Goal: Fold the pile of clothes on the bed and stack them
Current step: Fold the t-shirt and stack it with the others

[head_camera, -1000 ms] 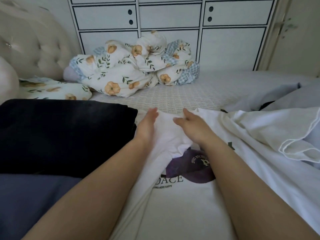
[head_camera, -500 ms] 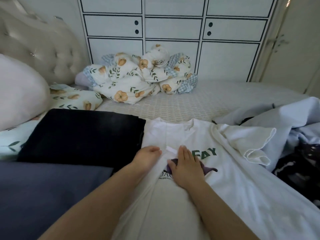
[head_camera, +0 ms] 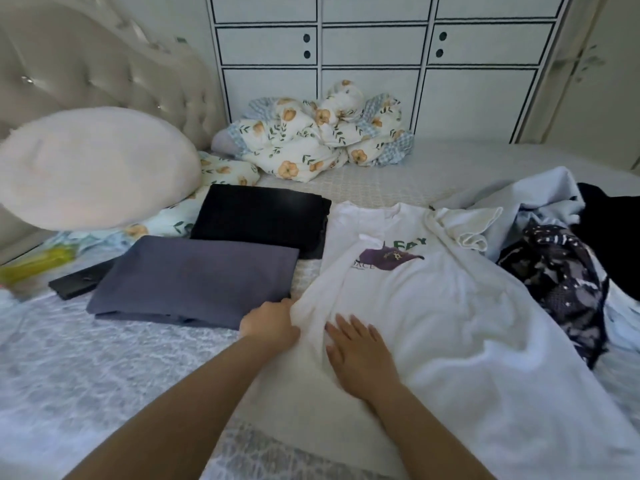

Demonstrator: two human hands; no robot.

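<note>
Left hand (head_camera: pixel 269 322) pinches the folded left edge of the white T-shirt (head_camera: pixel 433 306); right hand (head_camera: pixel 360 355) presses flat, fingers (head_camera: pixel 346 327) spread toward 11 o'clock, on the bed (head_camera: pixel 104 358)

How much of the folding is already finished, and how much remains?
Done: a folded black garment and a folded grey-blue garment, lying beside each other, not stacked. In hand: the white printed T-shirt, left hand gripping its edge, right hand flat. Left: the crumpled pile.
</note>
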